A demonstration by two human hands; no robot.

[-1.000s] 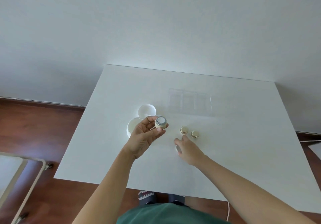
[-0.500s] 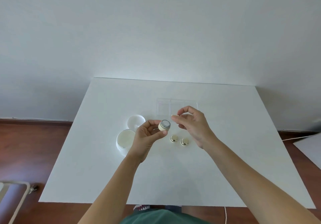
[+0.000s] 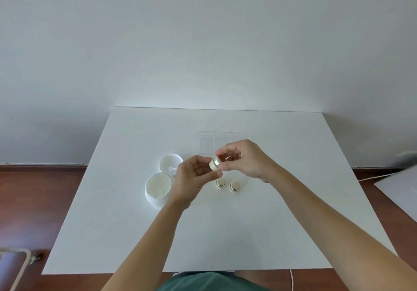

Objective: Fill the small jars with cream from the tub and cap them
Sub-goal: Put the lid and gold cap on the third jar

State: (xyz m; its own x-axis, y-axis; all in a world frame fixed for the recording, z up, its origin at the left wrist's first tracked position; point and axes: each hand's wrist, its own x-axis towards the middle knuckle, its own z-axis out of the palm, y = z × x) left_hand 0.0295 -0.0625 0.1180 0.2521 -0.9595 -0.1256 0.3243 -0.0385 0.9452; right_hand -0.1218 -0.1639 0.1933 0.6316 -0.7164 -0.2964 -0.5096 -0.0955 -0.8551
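Now, in the head view, the left hand (image 3: pixel 191 177) holds a small cream-coloured round jar (image 3: pixel 214 165) above the middle of the white rectangular bench (image 3: pixel 282 223), its fingers curled round the jar's body. The right hand (image 3: pixel 246 158) meets it from three o'clock, fingers (image 3: pixel 222 154) pinching a shiny gold cap (image 3: pixel 217 160) that sits on the jar's mouth; whether the cap is fully tightened cannot be told.

By my reading the task is well along. Two more small jars with gold caps (image 3: pixel 221 182) (image 3: pixel 235 186) stand already closed on the bench just below the hands, side by side and slightly apart. The wide white plastic tub of cream (image 3: pixel 158 186) stands open at nine o'clock of the hands, its round white lid (image 3: pixel 170 162) lying just beyond it. Finishing this cap looks like the main step left.

A clear plastic divided tray (image 3: pixel 206 142) rests at twelve o'clock, partly behind the hands. Beyond the bench rises a plain pale wall (image 3: pixel 203 42); reddish-brown wooden floor (image 3: pixel 33 200) shows on both sides.
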